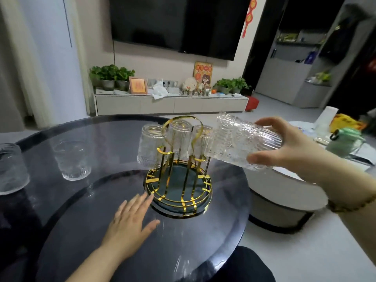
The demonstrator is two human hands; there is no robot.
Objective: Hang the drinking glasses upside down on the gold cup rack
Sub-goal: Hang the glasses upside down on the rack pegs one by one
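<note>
1. The right hand (284, 147) is closed around a ribbed glass (244, 141), held almost on its side just beside the gold rack (179, 180), mouth toward a free peg. If the mouth misses the peg, I think it may knock the three hanging glasses (150, 145).
2. The left hand (132, 218) lies open and flat on the table (81, 231), holding nothing, its fingertips at the rack's base. The rack could tip if pushed.
3. Two glasses (72, 159) wait on the left.
</note>
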